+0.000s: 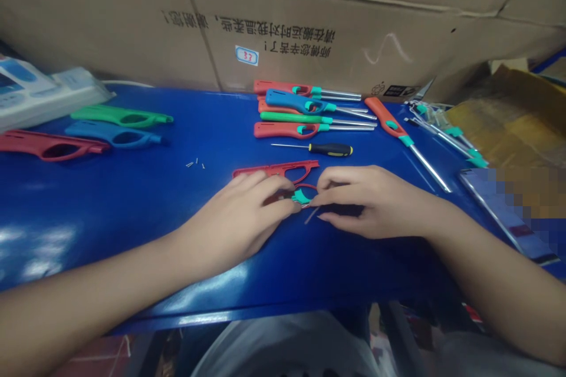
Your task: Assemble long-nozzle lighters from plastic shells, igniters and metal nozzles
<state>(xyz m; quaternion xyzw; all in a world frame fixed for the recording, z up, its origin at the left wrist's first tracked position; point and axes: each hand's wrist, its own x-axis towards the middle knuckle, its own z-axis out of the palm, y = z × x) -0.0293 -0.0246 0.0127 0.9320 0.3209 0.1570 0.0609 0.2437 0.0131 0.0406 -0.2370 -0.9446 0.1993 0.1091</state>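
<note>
My left hand [252,209] is closed on a red lighter shell half [315,187] lying at the table's middle, its fingers covering most of it. A green trigger [302,196] shows in the shell by the left fingertips. From the right, my right hand [369,200] reaches to the same spot with curled fingers. A thin wire-like piece [312,215] sticks out at its fingertips, slightly blurred. Just behind the left hand lies another red shell half [305,171]. Beyond it is a screwdriver [331,149] with a black and yellow handle.
Several assembled lighters [313,128] lie in a group behind, with an orange one [389,123] slanting at right. Loose shells [121,116] and small screws [195,162] lie left. Metal tubes with green parts [455,132] lie far right. A large cardboard box [132,41] walls off the back.
</note>
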